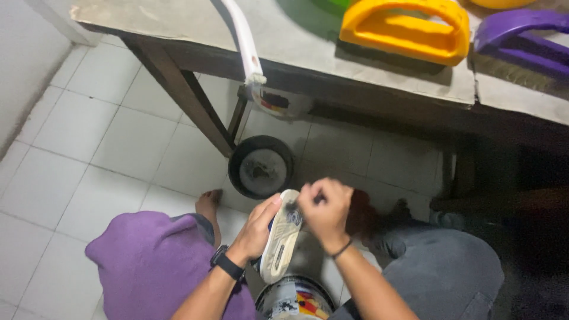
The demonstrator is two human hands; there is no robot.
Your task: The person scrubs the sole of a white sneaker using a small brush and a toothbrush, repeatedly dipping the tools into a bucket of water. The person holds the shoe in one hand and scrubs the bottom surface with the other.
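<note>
Shoe (280, 237) gripped by left hand (259, 225), right hand (325, 208) fisted, above white floor tiles (106, 148).

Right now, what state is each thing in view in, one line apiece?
Shoe: sole up, tilted, held over the bucket.
Left hand: gripping the shoe's side.
Right hand: closed, pressed at the shoe's toe end; what it holds is hidden.
Bucket: upright beneath the shoe, contents hidden.
Yellow brush: lying on the table, unused.
Purple brush: lying on the table, unused.
</note>
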